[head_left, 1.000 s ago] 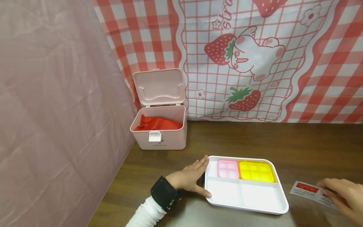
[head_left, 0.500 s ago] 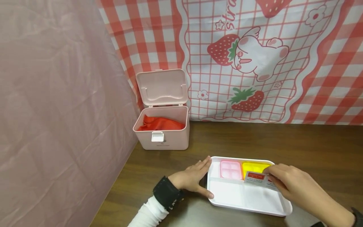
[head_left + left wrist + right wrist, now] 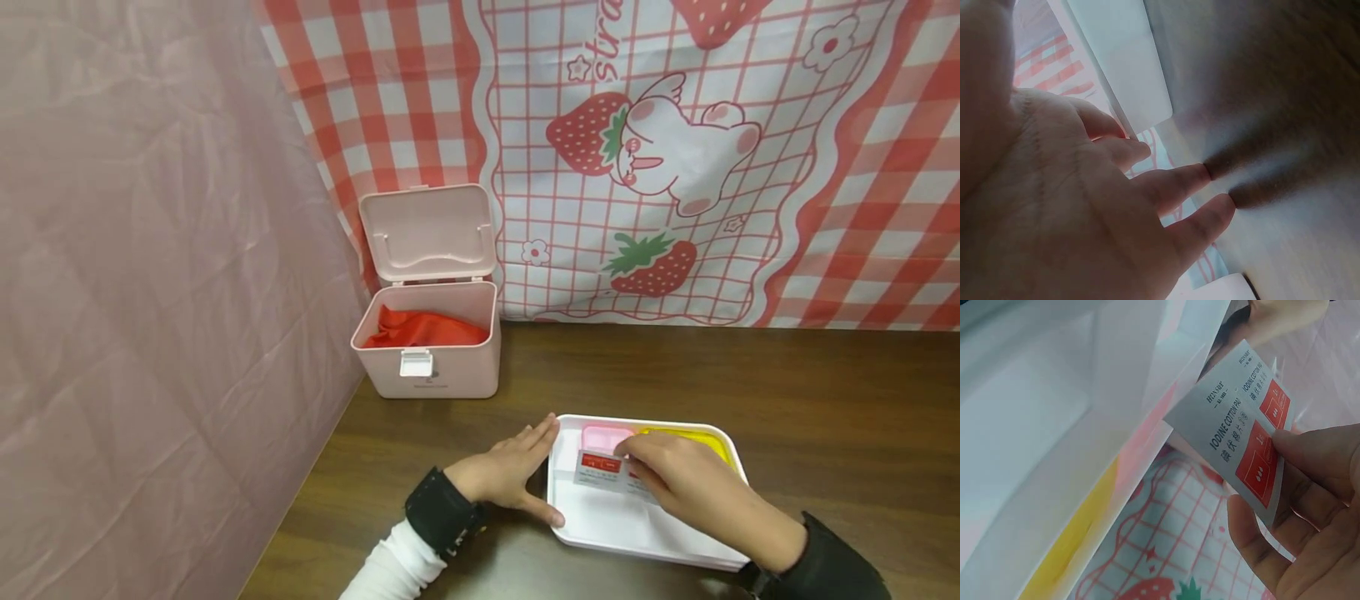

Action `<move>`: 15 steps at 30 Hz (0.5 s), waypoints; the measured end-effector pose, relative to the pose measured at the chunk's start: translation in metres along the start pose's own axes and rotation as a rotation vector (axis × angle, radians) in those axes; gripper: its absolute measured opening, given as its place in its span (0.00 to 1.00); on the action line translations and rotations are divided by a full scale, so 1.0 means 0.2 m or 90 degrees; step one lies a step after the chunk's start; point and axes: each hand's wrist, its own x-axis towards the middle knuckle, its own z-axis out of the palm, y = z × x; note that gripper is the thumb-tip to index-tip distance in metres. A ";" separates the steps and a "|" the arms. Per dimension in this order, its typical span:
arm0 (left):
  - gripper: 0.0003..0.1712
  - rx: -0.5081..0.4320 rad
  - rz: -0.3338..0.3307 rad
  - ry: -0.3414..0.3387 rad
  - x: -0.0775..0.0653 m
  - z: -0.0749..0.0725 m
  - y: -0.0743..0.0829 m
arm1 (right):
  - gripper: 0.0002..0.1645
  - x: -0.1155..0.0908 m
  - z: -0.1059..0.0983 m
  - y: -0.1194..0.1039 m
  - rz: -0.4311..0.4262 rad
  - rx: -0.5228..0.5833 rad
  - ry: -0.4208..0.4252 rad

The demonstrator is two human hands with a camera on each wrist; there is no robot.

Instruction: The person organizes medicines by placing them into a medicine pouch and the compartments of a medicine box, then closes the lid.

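My right hand (image 3: 682, 479) pinches an iodine cotton pad packet (image 3: 1235, 425), white with red panels and printed lettering. In the head view the packet (image 3: 600, 468) hangs over the white divided tray (image 3: 600, 517), in front of the pink small box (image 3: 606, 437). Beside that pink box sits a yellow one (image 3: 708, 437), partly hidden by the right hand. My left hand (image 3: 502, 471) has its fingers spread, with fingertips and thumb against the tray's left edge. In the left wrist view the left hand's fingers (image 3: 1172, 187) reach out fairly straight beside the white tray wall.
A pink lidded box (image 3: 427, 371) stands raised-lid at the back left, with red cloth (image 3: 427, 329) inside. Behind the wooden table (image 3: 847, 392) hangs a strawberry-print checked cloth (image 3: 667, 167). A pale pink curtain (image 3: 165, 292) borders the left side.
My right hand has carried the packet in from the right of the tray, past the yellow box, to the front of the pink one. The left hand stays at the tray's edge.
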 end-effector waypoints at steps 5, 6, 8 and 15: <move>0.66 0.002 0.003 0.006 0.00 0.01 0.00 | 0.12 0.03 0.03 -0.05 0.033 0.043 -0.053; 0.66 0.003 0.004 0.007 0.00 0.01 0.00 | 0.12 0.04 0.03 -0.05 0.038 0.048 -0.065; 0.66 0.008 0.005 0.010 0.00 0.01 0.00 | 0.11 0.04 0.05 -0.06 0.046 0.053 -0.089; 0.66 0.012 0.006 0.013 0.00 0.01 0.00 | 0.09 0.03 0.10 -0.07 0.040 0.066 -0.142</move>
